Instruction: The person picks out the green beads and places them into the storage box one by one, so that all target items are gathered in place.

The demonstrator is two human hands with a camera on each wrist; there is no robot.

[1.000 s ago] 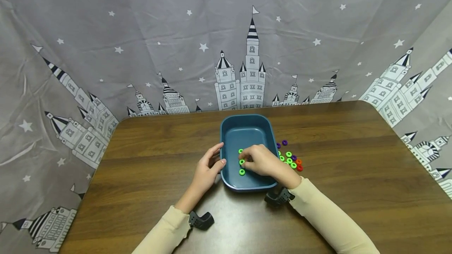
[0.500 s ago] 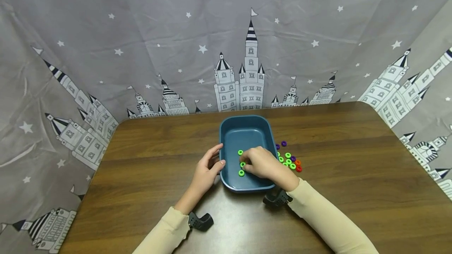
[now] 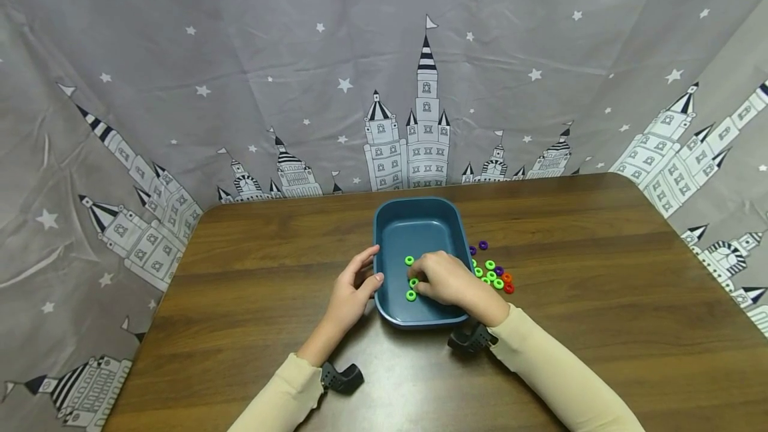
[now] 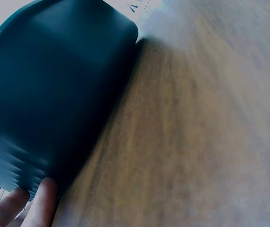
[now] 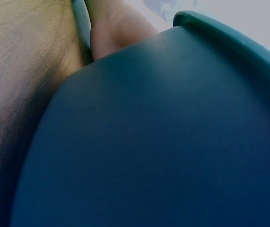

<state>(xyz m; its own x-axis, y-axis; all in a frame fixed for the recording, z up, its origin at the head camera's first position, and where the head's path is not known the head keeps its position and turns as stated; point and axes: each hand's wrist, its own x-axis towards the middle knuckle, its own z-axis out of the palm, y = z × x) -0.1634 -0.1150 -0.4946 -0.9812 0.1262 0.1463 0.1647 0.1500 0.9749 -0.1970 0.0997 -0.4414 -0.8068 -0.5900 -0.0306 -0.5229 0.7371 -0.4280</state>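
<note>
A dark blue tray (image 3: pixel 384 309) stands on the table, with several green rings on its floor. My left hand (image 3: pixel 351 292) rests its fingers and thumb against the tray's left side, at the rim. The left wrist view has its fingertips (image 4: pixel 45 198) on the ridged outer wall (image 4: pixel 68 61). Inside the tray, my right hand (image 3: pixel 443 279) has its fingers curled down and pinches a green ring (image 3: pixel 414 283). Near it lie another green ring (image 3: pixel 411 295) and one farther back (image 3: pixel 409 261). The tray's outer wall (image 5: pixel 149 142) fills the right wrist view and hides the right fingers.
Loose rings lie on the table right of the tray: several green ones (image 3: pixel 490 265), purple ones (image 3: pixel 483 245), an orange one (image 3: pixel 507 277) and a red one (image 3: pixel 509 289). A grey castle-print curtain (image 3: pixel 300 72) hangs behind the wooden table (image 3: pixel 270 239).
The pinched green ring has shifted slightly toward the near ring, with the right hand's fingers at it. The left hand stays at the tray's side.
</note>
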